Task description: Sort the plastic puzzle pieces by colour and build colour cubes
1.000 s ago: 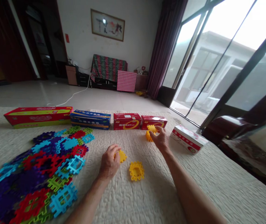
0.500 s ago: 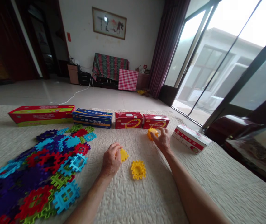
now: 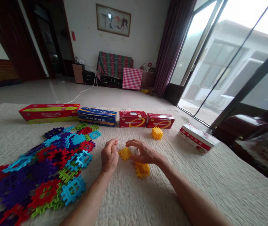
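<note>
A flat yellow interlocking building plate [image 3: 125, 154] with notched edges lies on the pale quilted cover between my two hands. My left hand [image 3: 109, 156] rests just left of it, fingers loosely bent and holding nothing. From the right, my right hand [image 3: 144, 153] reaches over with thumb and fingers apart, its fingertips close to the plate's edge; contact cannot be told. Partly under that hand sits another yellow notched piece [image 3: 142, 170]. Farther off, a stack of yellow plates [image 3: 157, 133] stands in front of the small red box [image 3: 160, 121].
On the left spreads a heap of purple, red, blue and green plates [image 3: 42, 169]. Along the back stand a long red and green box [image 3: 51, 113], a blue box [image 3: 97, 117] and another red box [image 3: 133, 119]. At right is a white and red box [image 3: 198, 138].
My right hand has let go of the yellow stack by the red box and come back left to the flat plate. My left hand has drawn slightly off that plate. The view has shifted slightly.
</note>
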Motion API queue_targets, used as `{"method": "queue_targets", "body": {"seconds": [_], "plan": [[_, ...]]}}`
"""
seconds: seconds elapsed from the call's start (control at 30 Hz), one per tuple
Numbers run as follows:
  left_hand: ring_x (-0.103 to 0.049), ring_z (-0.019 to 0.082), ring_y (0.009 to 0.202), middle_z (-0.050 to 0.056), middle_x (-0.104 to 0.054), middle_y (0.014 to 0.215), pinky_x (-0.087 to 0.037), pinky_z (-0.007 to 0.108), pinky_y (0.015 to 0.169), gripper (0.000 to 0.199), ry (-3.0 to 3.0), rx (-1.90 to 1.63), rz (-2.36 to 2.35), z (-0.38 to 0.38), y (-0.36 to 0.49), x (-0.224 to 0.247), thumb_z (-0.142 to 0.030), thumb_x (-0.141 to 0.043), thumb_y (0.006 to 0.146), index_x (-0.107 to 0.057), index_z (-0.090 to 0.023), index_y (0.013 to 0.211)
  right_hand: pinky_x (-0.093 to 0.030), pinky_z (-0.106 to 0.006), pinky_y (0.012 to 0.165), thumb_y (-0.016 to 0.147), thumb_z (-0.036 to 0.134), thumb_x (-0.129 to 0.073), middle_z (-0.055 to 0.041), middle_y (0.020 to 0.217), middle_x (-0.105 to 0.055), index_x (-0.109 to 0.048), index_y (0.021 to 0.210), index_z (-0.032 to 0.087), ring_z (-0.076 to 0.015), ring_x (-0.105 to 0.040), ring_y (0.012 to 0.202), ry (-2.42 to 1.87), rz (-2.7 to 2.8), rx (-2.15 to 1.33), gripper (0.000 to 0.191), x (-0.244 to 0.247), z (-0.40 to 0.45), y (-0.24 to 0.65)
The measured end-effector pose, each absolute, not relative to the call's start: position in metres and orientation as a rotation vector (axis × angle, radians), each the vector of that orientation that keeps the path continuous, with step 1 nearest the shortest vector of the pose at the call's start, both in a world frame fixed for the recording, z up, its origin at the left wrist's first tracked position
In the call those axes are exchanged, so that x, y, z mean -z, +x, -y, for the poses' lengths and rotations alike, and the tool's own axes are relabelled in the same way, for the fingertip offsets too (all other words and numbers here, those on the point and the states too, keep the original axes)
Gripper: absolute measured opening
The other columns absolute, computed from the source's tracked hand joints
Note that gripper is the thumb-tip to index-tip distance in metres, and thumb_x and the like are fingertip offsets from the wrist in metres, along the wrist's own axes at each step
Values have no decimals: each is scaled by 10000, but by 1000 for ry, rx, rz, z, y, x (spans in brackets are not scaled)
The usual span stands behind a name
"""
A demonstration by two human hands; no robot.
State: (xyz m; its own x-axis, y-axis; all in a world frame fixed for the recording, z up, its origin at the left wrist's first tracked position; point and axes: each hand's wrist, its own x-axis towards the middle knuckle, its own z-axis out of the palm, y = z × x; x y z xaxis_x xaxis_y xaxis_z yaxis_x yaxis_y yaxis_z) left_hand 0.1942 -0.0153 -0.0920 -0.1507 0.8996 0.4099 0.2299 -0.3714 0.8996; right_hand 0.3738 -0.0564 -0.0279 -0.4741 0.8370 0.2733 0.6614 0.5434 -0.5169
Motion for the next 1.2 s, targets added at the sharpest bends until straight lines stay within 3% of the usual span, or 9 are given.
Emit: {"method": "queue_targets", "body": {"seconds": [0.07, 0.2, 0.33, 0.5, 0.77, 0.97, 1.2], "plan": [[-674, 185, 873, 79, -702, 954, -561, 305, 748, 318, 1582, -1569, -1286, 15, 194, 92, -157, -395, 795, -665, -167, 963, -417, -362, 979, 699, 220, -704, -88, 1224, -600, -586, 1154, 198, -208, -557, 1108, -1234, 2322, -408, 471, 30, 57, 366], [-675, 171, 860, 71, -704, 943, -555, 307, 787, 321, 1620, -1587, -1275, 15, 195, 90, -145, -387, 788, -667, -169, 944, -442, -380, 918, 676, 354, -747, -95, 1112, -632, -609, 1084, 181, -233, -569, 1029, -1352, 2348, -270, 464, 37, 57, 352], [-676, 165, 832, 63, -707, 906, -552, 305, 800, 316, 1643, -1601, -1273, 16, 196, 89, -143, -386, 780, -668, -176, 919, -456, -351, 870, 677, 275, -711, -77, 1030, -639, -627, 1008, 186, -213, -580, 960, -1372, 2321, -215, 353, 40, 55, 347], [-676, 167, 828, 57, -707, 904, -550, 300, 803, 305, 1657, -1603, -1253, 16, 196, 88, -142, -398, 761, -671, -179, 893, -469, -344, 853, 668, 176, -670, -73, 1049, -646, -618, 1057, 196, -197, -612, 940, -1435, 2164, -254, 392, 34, 50, 376], [-679, 175, 836, 60, -708, 929, -549, 315, 807, 294, 1680, -1588, -1241, 17, 196, 88, -157, -408, 762, -673, -176, 888, -470, -319, 741, 625, 331, -759, -93, 1013, -597, -583, 1150, 173, -194, -602, 837, -1847, 2007, -201, 576, 36, 48, 410], [-678, 168, 830, 54, -708, 922, -549, 302, 804, 284, 1690, -1588, -1246, 17, 196, 89, -188, -417, 767, -676, -182, 882, -436, -284, 694, 644, 263, -709, -63, 906, -598, -631, 1012, 173, -168, -567, 751, -1933, 1983, -102, 387, 37, 49, 400], [-674, 187, 858, 63, -704, 935, -545, 320, 825, 275, 1684, -1557, -1255, 18, 196, 88, -220, -436, 768, -681, -177, 885, -470, -352, 779, 670, 247, -625, -72, 953, -612, -602, 1068, 184, -203, -581, 846, -1708, 1702, 20, 403, 29, 34, 421]]}}
